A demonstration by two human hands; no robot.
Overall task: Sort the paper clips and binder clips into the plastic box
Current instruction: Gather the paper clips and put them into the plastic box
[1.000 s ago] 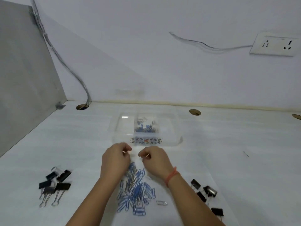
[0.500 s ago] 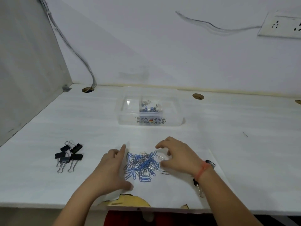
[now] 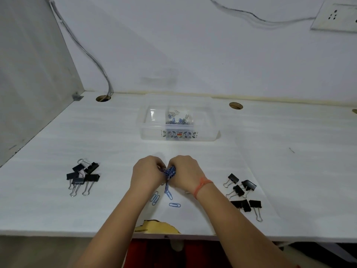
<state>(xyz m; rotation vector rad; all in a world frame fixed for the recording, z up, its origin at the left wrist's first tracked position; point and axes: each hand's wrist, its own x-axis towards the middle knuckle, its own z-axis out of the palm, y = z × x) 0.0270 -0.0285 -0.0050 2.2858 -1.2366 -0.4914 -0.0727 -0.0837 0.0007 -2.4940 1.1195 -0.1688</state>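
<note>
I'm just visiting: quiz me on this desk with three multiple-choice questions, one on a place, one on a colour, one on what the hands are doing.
1. Where is the plastic box?
A) beyond the left hand and right hand, nearer the wall
B) at the table's near edge
C) on the floor

2. What colour are the binder clips?
A) red
B) black
C) yellow

3. What are both hands doing?
A) lying flat
B) lifting the box
C) together gripping a bunch of paper clips

1 A: it sits past the hands, toward the wall.
2 B: both groups have black bodies.
3 C: curled fingers close round the blue bunch.
</note>
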